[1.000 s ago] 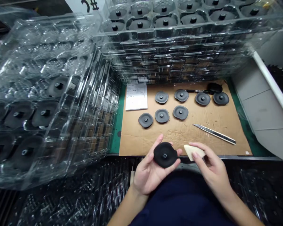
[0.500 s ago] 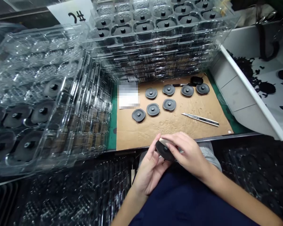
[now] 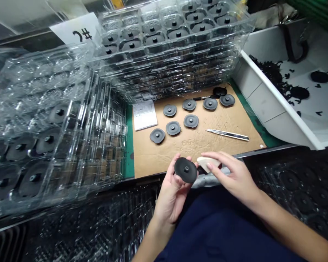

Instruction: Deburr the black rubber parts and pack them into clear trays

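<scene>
A round black disc with a short central stem [image 3: 185, 170] is gripped by its rim in my left hand [image 3: 171, 193], stem side facing up. To its right, my right hand [image 3: 232, 174] pinches a small white pad [image 3: 207, 162], possibly a sponge, between thumb and fingers; the pad is apart from the disc's face. Beyond my hands, several similar grey-black discs [image 3: 173, 128] lie on a sheet of brown cardboard [image 3: 180, 149]. A utility knife [image 3: 227, 134] rests on the cardboard, above my right hand in view.
Tall stacks of clear plastic trays [image 3: 164, 62] holding discs stand at the back, with more trays [image 3: 54, 109] on the left. A white bin [image 3: 284, 109] with black scraps is at the right. A printed paper [image 3: 144, 115] lies at the cardboard's left edge.
My right hand has drawn the white pad off the disc and to the right. The disc has tilted so its face shows more fully. The camera view has shifted slightly.
</scene>
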The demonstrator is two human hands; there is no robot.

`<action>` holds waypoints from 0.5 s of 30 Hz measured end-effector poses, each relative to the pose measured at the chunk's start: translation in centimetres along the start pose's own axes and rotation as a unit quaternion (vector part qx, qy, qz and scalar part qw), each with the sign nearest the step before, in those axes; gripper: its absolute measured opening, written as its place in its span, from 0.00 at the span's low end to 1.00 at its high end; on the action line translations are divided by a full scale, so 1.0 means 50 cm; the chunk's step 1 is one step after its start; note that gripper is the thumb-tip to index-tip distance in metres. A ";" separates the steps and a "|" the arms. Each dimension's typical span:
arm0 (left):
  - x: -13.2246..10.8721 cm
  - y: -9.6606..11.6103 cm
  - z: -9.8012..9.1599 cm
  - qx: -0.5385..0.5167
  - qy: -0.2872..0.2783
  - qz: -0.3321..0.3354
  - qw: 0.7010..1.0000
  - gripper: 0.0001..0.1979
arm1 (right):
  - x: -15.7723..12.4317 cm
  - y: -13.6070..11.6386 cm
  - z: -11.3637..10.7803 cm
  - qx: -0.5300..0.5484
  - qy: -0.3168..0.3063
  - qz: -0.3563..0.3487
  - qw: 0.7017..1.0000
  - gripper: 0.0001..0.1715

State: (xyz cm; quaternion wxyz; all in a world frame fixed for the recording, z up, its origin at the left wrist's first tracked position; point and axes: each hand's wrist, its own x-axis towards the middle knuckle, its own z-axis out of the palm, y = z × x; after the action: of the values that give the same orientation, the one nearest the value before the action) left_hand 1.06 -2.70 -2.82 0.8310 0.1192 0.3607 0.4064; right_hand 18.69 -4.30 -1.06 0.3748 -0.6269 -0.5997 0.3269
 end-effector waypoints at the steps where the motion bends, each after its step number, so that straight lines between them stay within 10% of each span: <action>1: 0.001 -0.002 0.004 0.009 0.002 0.007 1.000 0.34 | 0.006 -0.015 0.001 -0.004 0.009 -0.025 1.000 0.15; 9: -0.007 0.010 0.029 0.067 0.038 0.023 0.997 0.33 | 0.022 -0.095 0.036 -0.012 -0.083 -0.197 0.977 0.13; 15: -0.013 0.022 0.053 0.086 0.039 0.023 0.995 0.25 | 0.030 -0.086 0.017 -0.022 -0.019 -0.273 0.961 0.15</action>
State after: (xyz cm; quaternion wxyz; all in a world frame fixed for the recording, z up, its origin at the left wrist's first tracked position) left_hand 2.02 -2.25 -0.07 0.7930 0.1827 0.4240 0.3974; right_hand 15.89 -2.76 2.29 0.4247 -0.4406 -0.7623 0.2107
